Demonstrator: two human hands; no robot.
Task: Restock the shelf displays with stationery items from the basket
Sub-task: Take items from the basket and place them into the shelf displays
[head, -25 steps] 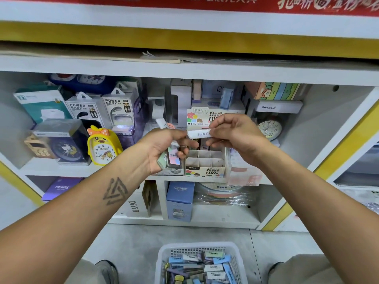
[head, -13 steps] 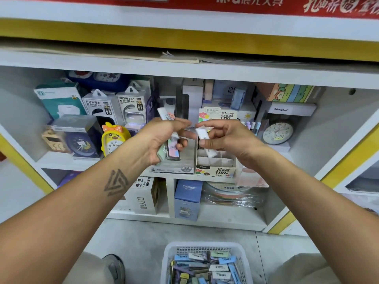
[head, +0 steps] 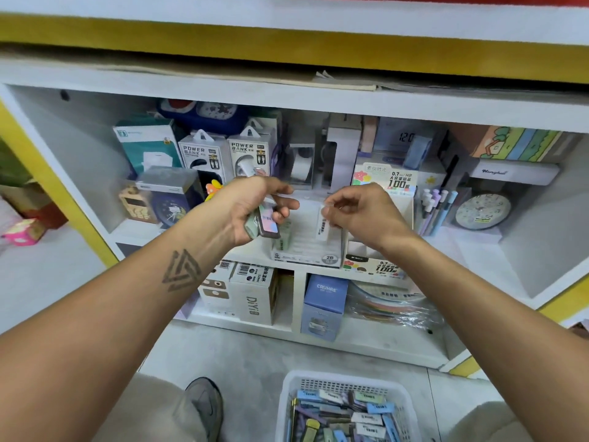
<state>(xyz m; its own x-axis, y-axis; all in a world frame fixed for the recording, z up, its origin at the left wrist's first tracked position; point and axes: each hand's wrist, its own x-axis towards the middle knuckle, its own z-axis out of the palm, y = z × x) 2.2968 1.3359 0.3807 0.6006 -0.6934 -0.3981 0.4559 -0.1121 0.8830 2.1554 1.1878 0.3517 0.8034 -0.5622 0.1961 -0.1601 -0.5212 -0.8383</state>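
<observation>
Lowering: right hand [head: 360, 215] had turned the white lead case [head: 323, 225] from flat to upright, over the display box [head: 306, 250].
Meaning: slotting looked imminent.
Right hand: pinched the case's top.
Left hand [head: 255, 208]: gripped spare cases [head: 266, 223], left of the box.
Basket [head: 345, 409]: near, on the floor, stocked.

Head camera looks forward and down, close on shelf [head: 296, 94]; basket [head: 288, 390] below.

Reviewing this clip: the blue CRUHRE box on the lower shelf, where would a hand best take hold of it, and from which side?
Grip the CRUHRE box across its two upright side faces, coming straight from the front. It stands upright at the shelf's open edge, a divider close on its left, plastic-wrapped stock on its right.
</observation>
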